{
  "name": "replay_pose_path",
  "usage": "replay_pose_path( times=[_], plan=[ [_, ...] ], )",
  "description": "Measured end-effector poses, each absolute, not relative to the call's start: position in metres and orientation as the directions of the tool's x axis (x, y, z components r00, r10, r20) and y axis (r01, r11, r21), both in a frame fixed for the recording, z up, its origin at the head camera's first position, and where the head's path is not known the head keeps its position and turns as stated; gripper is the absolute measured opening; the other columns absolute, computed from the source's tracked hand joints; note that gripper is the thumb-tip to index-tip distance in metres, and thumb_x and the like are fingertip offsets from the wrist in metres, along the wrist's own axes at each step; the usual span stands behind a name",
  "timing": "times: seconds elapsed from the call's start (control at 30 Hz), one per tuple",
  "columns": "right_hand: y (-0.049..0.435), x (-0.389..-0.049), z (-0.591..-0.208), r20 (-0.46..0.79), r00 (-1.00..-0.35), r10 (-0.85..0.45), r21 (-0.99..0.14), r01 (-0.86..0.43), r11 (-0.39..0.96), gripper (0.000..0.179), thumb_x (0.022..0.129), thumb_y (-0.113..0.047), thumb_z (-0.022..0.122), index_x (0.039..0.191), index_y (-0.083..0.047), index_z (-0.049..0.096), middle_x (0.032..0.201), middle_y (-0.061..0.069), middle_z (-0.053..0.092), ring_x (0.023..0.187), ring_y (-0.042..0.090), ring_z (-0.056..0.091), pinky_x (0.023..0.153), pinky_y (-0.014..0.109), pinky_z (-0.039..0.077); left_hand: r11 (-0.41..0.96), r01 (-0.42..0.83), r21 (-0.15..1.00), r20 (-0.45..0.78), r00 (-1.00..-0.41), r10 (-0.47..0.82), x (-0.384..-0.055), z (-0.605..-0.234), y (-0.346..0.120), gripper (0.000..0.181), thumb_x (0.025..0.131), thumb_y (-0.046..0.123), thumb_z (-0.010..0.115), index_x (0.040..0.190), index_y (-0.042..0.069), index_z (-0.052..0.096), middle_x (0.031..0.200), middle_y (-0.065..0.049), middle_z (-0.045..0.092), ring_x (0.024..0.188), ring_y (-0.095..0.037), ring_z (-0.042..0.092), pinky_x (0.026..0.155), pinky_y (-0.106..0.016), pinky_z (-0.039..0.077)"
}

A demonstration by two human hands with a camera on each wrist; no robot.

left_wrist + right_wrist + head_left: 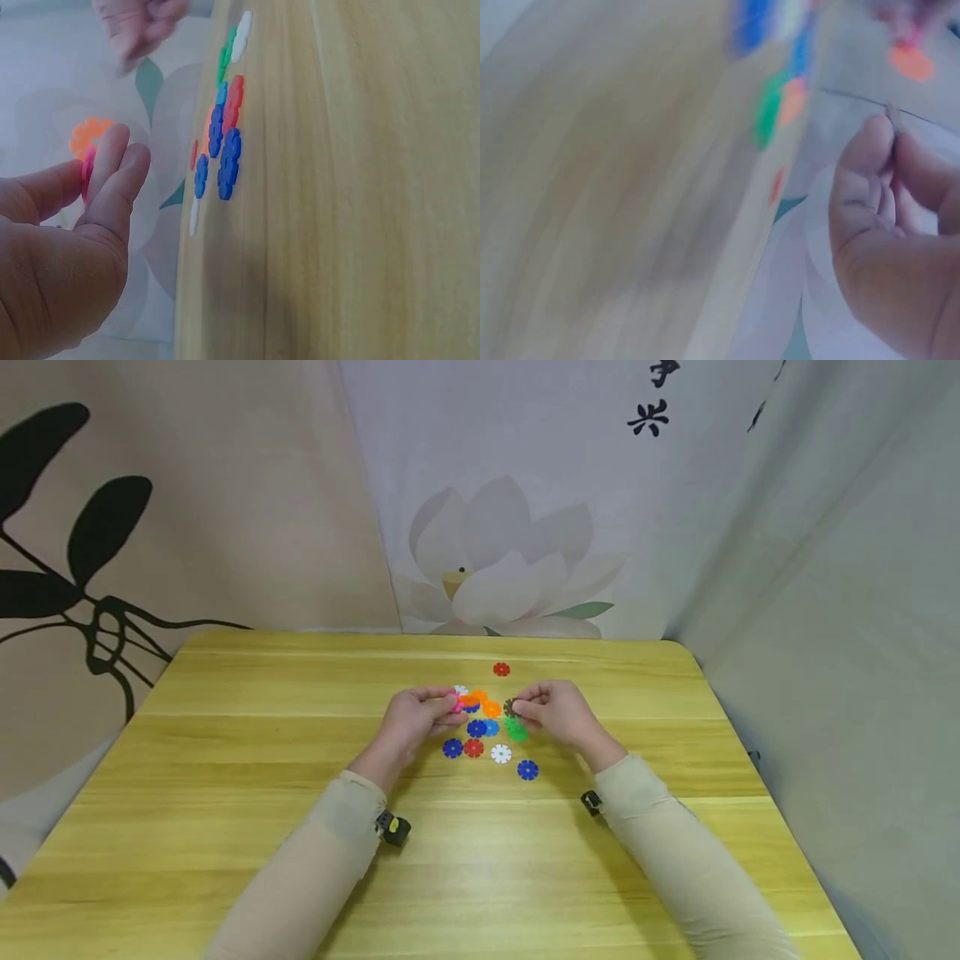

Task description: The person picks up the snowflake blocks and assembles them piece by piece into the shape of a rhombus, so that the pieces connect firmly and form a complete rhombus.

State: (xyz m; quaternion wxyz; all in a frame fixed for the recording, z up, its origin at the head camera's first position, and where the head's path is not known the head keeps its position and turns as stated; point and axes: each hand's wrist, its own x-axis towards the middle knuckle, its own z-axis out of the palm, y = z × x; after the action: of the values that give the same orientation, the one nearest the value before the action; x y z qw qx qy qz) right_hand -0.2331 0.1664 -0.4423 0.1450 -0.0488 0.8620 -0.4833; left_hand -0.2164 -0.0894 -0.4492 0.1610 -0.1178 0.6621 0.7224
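Note:
Between thumb and fingers, my left hand pinches a pink notched plastic disc. An orange notched disc is joined to the pink one and sticks out beyond the fingertips. Across from it, my right hand pinches a brown notched disc, seen nearly edge-on in the blurred right wrist view. Both hands are raised over the table, apart from each other. Below them lie green discs, an orange disc, blue discs and a light blue disc.
Nearer on the wooden table lie a red disc, a white disc and dark blue discs. Another red disc lies near the back edge. Behind the table hangs a printed curtain.

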Motion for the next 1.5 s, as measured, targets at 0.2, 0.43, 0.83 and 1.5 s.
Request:
replay_pose_path(
  times=[0.2,0.43,0.83,1.5],
  plan=[
    [0.148,-0.234,-0.429,-0.324,-0.93,-0.175,-0.939,0.293,0.178,0.03,0.104,-0.018,0.072,0.126,0.002,0.068,0.12,0.027,0.074,0.09,0.023,0.076,0.078,0.026,0.068,-0.059,-0.374,0.926,-0.368,-0.926,0.087,-0.214,-0.444,-0.088,0.038,0.107,0.014,0.067,0.143,0.002,0.062,0.132,-0.026,0.072,0.101,-0.024,0.082,0.093,-0.031,0.066],
    [0.139,-0.234,-0.431,-0.362,-0.915,-0.178,-0.928,0.337,0.157,0.029,0.104,-0.018,0.072,0.126,0.001,0.069,0.126,0.03,0.072,0.084,0.017,0.075,0.075,0.025,0.067,-0.04,-0.352,0.935,-0.347,-0.933,0.096,-0.212,-0.442,-0.086,0.038,0.108,0.014,0.066,0.144,0.002,0.061,0.131,-0.025,0.073,0.106,-0.028,0.081,0.093,-0.032,0.066],
    [0.134,-0.229,-0.427,-0.382,-0.906,-0.18,-0.922,0.363,0.132,0.03,0.102,-0.019,0.075,0.124,0.0,0.07,0.115,0.023,0.077,0.078,0.015,0.074,0.075,0.026,0.067,-0.044,-0.351,0.935,-0.349,-0.936,0.053,-0.211,-0.438,-0.085,0.037,0.105,0.017,0.07,0.14,0.007,0.065,0.131,-0.023,0.073,0.105,-0.024,0.081,0.096,-0.032,0.065],
    [0.129,-0.231,-0.433,-0.344,-0.916,-0.207,-0.939,0.334,0.083,0.027,0.102,-0.016,0.075,0.121,0.001,0.069,0.121,0.027,0.074,0.075,0.012,0.073,0.071,0.024,0.066,-0.072,-0.318,0.945,-0.315,-0.948,0.042,-0.211,-0.438,-0.088,0.032,0.107,0.012,0.067,0.137,0.002,0.065,0.135,-0.029,0.07,0.099,-0.021,0.082,0.092,-0.029,0.066]
  ],
)
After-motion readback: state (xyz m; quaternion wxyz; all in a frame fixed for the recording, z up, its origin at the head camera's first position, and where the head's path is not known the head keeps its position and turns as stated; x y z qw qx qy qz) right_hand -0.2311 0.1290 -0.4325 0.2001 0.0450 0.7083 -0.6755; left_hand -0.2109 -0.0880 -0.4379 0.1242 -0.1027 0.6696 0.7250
